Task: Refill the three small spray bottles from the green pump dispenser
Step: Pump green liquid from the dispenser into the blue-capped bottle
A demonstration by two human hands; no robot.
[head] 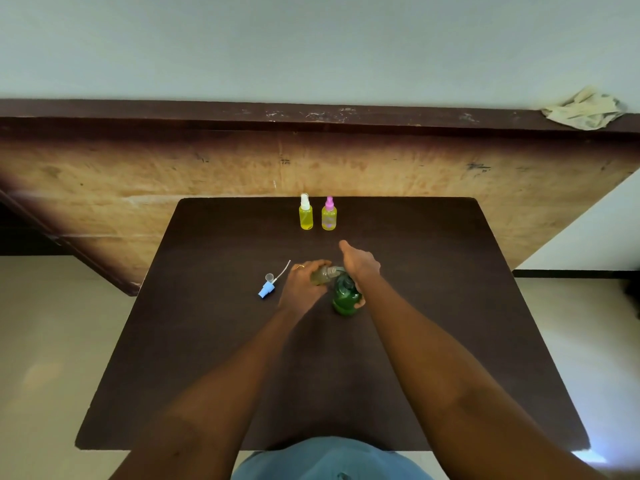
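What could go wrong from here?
1. The left hand holds the uncapped spray bottle tilted at the green pump dispenser's spout; a pump may miss the narrow neck and spill on the table.
2. The blue spray cap lies loose beside that hand, so a sweep could knock it off.

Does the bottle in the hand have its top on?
Off. The blue spray top lies on the table beside the left hand, which holds the capless bottle.

Dim, soft light; edges curve
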